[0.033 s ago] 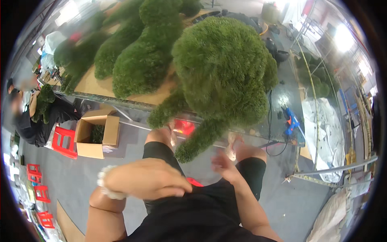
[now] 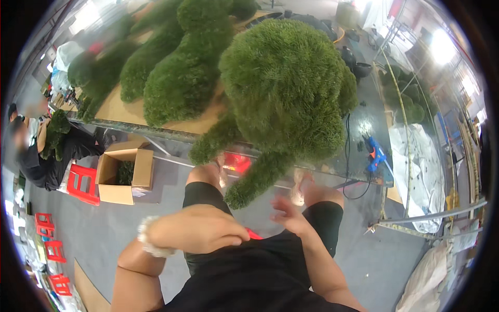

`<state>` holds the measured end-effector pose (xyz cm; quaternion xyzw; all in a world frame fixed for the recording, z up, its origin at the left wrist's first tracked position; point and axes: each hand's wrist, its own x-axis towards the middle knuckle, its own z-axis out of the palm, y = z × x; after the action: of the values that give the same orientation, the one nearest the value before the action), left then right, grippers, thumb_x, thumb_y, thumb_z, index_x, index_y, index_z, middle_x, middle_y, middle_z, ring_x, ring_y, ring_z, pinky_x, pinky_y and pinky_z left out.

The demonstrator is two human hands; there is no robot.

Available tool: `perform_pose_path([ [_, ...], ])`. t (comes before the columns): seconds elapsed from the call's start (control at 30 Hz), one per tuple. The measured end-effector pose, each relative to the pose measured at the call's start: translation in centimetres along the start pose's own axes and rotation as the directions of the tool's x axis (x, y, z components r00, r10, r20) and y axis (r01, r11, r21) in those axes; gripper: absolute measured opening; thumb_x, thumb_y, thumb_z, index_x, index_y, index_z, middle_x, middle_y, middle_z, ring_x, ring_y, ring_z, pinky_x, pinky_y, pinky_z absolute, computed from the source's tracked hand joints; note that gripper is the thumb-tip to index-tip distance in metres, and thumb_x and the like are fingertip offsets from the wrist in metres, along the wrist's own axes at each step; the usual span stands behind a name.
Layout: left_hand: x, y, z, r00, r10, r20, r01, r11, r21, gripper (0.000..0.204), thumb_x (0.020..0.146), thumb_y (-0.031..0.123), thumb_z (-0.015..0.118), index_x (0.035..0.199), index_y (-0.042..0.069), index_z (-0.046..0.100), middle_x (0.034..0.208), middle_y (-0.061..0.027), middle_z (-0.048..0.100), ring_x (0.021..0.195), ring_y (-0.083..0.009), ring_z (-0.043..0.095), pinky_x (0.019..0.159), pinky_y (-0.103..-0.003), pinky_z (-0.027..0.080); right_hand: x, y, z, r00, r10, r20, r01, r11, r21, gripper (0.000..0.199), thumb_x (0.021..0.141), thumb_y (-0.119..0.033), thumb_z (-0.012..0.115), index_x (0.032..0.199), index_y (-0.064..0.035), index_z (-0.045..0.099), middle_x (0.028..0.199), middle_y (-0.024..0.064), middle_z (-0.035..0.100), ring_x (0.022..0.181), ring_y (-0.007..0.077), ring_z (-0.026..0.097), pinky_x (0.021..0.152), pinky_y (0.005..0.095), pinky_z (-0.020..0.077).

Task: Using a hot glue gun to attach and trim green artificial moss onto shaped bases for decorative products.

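Above my lap, my left hand (image 2: 202, 228) is turned back-up with its fingers pressed together; whatever they may hold is hidden. A white beaded bracelet (image 2: 150, 237) circles that wrist. My right hand (image 2: 292, 216) hovers over my right thigh, fingers apart and slightly blurred, holding nothing that I can see. In front of both hands, and apart from them, a large rounded figure of green artificial grass (image 2: 283, 88) sits at the table's near edge. One of its grassy limbs (image 2: 257, 182) juts over the edge toward my knees.
More grass-covered shapes (image 2: 182, 83) lie on the table (image 2: 122, 112) at left. A blue glue gun (image 2: 375, 155) with a black cable is at right. An open cardboard box (image 2: 141, 169) and a red stool (image 2: 83, 183) stand left, near a seated person (image 2: 47, 156) handling a green piece.
My left hand and wrist have shifted slightly to the right. The right hand's fingers have moved a little; the grass figure stays in place.
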<state>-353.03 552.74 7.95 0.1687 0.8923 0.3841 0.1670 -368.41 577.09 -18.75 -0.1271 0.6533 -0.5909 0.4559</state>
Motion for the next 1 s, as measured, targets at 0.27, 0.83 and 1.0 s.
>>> perform_pose_path([
  [0.27,5.8,-5.2,10.3,0.957,-0.282,0.065,0.288,0.948,-0.133,0.032,0.099,0.025,0.054,0.127,0.01,0.057,0.108,-0.0171,0.067,0.099,-0.0365,0.065,0.082,-0.045,0.051,-1.0,-1.7,0.0,0.931,-0.279,0.236,0.321,0.933,-0.162,0.067,0.095,-0.012,0.066,0.152,-0.0077,0.032,0.138,0.0147,0.053,0.128,0.0259,0.054,0.105,0.0375,0.0434],
  [0.83,10.4,-4.5,12.2,0.87,0.012,-0.493,0.062,0.989,0.133,0.047,0.081,0.013,0.074,0.121,0.002,0.055,0.112,-0.0129,0.059,0.102,-0.0315,0.063,0.084,-0.04,0.054,-2.2,-1.4,-0.4,0.882,0.014,0.471,-0.382,0.606,0.698,0.066,0.096,-0.059,0.053,0.139,-0.0088,0.047,0.131,0.0102,0.057,0.112,0.0231,0.062,0.09,0.0368,0.0529],
  [1.0,10.2,-3.1,6.0,0.466,-0.189,-0.864,0.218,0.971,-0.095,0.039,0.085,0.025,0.075,0.111,0.0,0.061,0.105,-0.015,0.066,0.095,-0.0252,0.066,0.079,-0.036,0.054,-0.7,-1.9,-0.6,0.915,0.116,0.386,-0.335,0.752,0.567,0.033,0.099,-0.033,0.06,0.117,-0.0054,0.06,0.095,0.0017,0.062,0.074,0.0095,0.054,0.06,0.0236,0.0424],
])
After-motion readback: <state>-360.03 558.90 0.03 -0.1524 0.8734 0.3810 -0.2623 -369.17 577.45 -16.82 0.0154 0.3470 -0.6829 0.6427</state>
